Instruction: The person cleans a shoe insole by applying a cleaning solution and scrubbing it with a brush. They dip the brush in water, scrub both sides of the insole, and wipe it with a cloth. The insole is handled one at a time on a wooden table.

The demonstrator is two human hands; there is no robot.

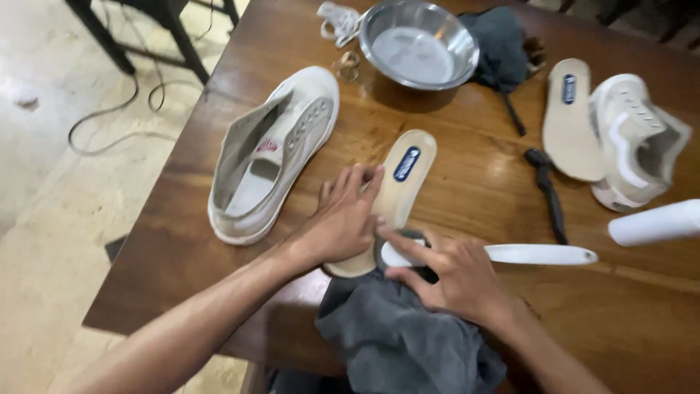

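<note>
A laceless white shoe lies on its side on the tabletop. Just right of it, the left hand presses flat, fingers spread, on a beige insole, gripping nothing. The right hand is closed on a white-handled brush, apparently over a grey cloth. The insole overhangs the edge and could slip off under a hard stroke.

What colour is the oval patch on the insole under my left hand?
Dark blue, on the beige insole; the head view shows it best.
</note>
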